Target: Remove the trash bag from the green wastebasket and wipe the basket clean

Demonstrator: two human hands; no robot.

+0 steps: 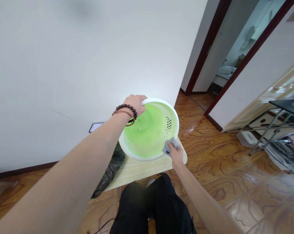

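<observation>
A round green basin with a white rim and perforated sides (147, 126) is tilted above a small wooden table (134, 169). My left hand (135, 103) grips its far rim, fingers closed over the edge; a beaded bracelet and a brown band circle that wrist. At the near right rim, my right hand (176, 155) pinches a grey cloth (170, 146) against the edge. Part of the cloth is hidden under my fingers. Whether the basin's bottom rests on the table cannot be seen.
On the table's left are a phone (95, 126) and a dark crumpled plastic bag (113, 167), partly behind my left arm. A white wall (76, 65) rises just behind the table. To the right stand a doorway and a metal-legged black table (288, 107).
</observation>
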